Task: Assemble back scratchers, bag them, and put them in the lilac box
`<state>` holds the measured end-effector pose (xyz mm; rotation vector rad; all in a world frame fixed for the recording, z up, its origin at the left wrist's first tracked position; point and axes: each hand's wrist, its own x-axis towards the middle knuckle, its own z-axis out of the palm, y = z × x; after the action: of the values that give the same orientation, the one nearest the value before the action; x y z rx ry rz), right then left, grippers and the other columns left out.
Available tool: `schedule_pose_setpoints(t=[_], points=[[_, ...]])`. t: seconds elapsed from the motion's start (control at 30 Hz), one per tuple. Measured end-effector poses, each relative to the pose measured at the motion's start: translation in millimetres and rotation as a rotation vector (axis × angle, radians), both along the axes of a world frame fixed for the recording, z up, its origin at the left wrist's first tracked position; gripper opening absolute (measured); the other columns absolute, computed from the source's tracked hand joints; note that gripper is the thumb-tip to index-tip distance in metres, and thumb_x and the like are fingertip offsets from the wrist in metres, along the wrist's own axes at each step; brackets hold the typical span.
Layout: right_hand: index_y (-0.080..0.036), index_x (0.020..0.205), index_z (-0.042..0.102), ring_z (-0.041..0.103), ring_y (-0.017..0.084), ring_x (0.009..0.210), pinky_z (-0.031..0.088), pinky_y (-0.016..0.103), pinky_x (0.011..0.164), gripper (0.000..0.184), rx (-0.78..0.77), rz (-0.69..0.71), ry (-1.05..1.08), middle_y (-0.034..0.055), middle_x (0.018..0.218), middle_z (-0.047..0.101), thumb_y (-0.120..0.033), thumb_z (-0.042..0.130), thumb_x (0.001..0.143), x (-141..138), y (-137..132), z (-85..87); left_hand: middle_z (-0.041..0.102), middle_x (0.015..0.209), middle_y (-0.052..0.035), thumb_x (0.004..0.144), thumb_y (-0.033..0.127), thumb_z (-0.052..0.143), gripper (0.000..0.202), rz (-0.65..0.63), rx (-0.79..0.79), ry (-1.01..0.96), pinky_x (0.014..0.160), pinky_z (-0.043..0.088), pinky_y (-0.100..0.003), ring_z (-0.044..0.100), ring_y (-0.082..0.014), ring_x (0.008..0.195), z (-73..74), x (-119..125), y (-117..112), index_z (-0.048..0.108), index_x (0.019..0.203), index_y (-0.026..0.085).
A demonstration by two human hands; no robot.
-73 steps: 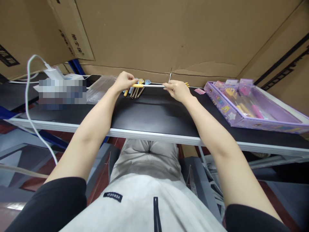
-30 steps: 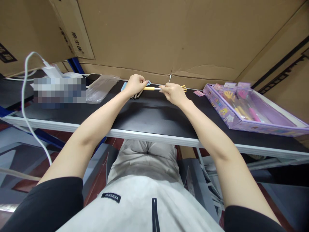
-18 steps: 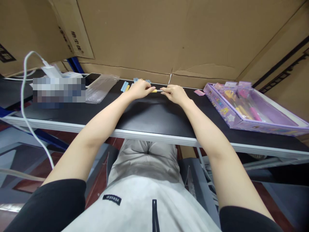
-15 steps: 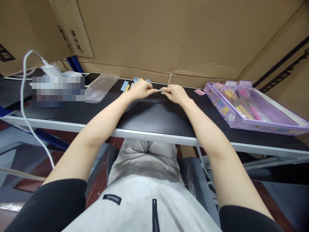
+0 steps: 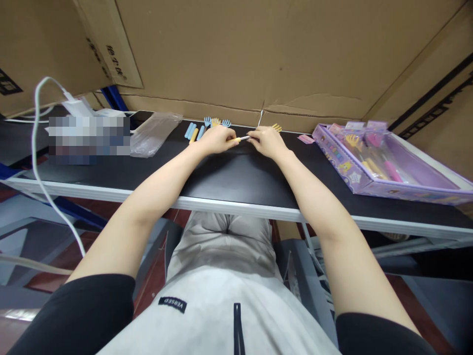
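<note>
A yellow back scratcher point(image 5: 244, 138) with a short metal rod is stretched between my two hands above the black table. My left hand point(image 5: 217, 140) is closed round its yellow handle end. The fingers of my right hand point(image 5: 269, 141) pinch the rod, and a yellow claw head point(image 5: 277, 128) pokes out behind that hand. Left of my left hand lie light blue handles point(image 5: 190, 130) and a yellow handle point(image 5: 193, 136). Behind it, blue claw heads point(image 5: 226, 123) and a yellow claw head point(image 5: 216, 122) show; the hand partly covers these pieces.
To the right stands a purple display box point(image 5: 351, 170) holding packaged yellow and pink scratchers. A pink card point(image 5: 305, 139) lies beside it. Clear plastic bags point(image 5: 157, 135) and a white cable point(image 5: 36, 128) are on the left. A cardboard wall point(image 5: 221, 59) rises behind the table.
More of the yellow handle and rod shows between my hands now. The yellow claw head has come into view behind my right hand. Both hands stay nearly in place.
</note>
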<state>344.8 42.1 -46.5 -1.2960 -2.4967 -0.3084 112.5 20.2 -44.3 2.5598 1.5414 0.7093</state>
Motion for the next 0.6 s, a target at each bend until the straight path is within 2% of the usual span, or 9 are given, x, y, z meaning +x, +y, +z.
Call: schedule_pose_setpoints(t=[0.13, 0.2, 0.27, 0.37, 0.47, 0.6], points=[[-0.020, 0.142, 0.080, 0.062, 0.041, 0.134, 0.038, 0.066, 0.122, 0.041, -0.001, -0.029, 0.034, 0.0218, 0.140, 0.071, -0.035, 0.064, 0.107, -4, 1, -1.1, 0.082, 0.090, -0.0100, 0.094, 0.036, 0.069, 0.023, 0.029, -0.018, 0.049, 0.084, 0.051, -0.035, 0.076, -0.0288, 0.095, -3.3, 13, -4, 0.086, 0.097, 0.019], [-0.019, 0.151, 0.074, 0.056, 0.044, 0.146, 0.034, 0.069, 0.126, 0.048, -0.014, -0.056, 0.043, 0.0241, 0.154, 0.065, -0.034, 0.065, 0.106, -7, -1, -2.6, 0.083, 0.091, -0.0106, 0.093, 0.033, 0.069, 0.021, 0.046, -0.007, 0.048, 0.086, 0.053, -0.036, 0.077, -0.0293, 0.095, -6.4, 21, -4, 0.085, 0.096, 0.019], [-0.015, 0.158, 0.069, 0.052, 0.044, 0.153, 0.035, 0.068, 0.128, 0.053, -0.021, -0.082, 0.050, 0.0266, 0.163, 0.058, -0.031, 0.061, 0.107, -11, -2, -5.9, 0.083, 0.091, -0.0116, 0.091, 0.030, 0.068, 0.021, 0.059, 0.000, 0.022, 0.087, 0.055, -0.036, 0.077, -0.0300, 0.096, -10.3, 26, -2, 0.085, 0.094, 0.018], [-0.009, 0.162, 0.064, 0.053, 0.042, 0.154, 0.038, 0.062, 0.128, 0.056, -0.016, -0.104, 0.069, 0.0282, 0.166, 0.056, -0.030, 0.055, 0.111, -15, 0, -13.5, 0.083, 0.090, -0.0147, 0.090, 0.029, 0.069, 0.021, 0.112, -0.014, -0.030, 0.087, 0.058, -0.038, 0.078, -0.0320, 0.095, -16.6, 30, 3, 0.085, 0.092, 0.016], [-0.008, 0.160, 0.066, 0.056, 0.040, 0.153, 0.043, 0.056, 0.128, 0.052, -0.055, -0.129, 0.045, 0.0257, 0.167, 0.057, -0.026, 0.053, 0.112, -18, 1, -18.8, 0.084, 0.091, -0.0179, 0.088, 0.029, 0.071, 0.019, 0.205, -0.056, -0.038, 0.085, 0.059, -0.040, 0.079, -0.0352, 0.096, -21.2, 30, 8, 0.085, 0.089, 0.016], [-0.006, 0.154, 0.071, 0.060, 0.038, 0.152, 0.049, 0.049, 0.126, 0.048, -0.195, -0.219, -0.030, 0.0241, 0.170, 0.056, -0.023, 0.049, 0.114, -22, -6, -15.8, 0.084, 0.097, -0.0204, 0.089, 0.031, 0.072, 0.019, 0.296, -0.100, -0.022, 0.083, 0.060, -0.041, 0.080, -0.0388, 0.101, -22.1, 30, 10, 0.085, 0.091, 0.017]])
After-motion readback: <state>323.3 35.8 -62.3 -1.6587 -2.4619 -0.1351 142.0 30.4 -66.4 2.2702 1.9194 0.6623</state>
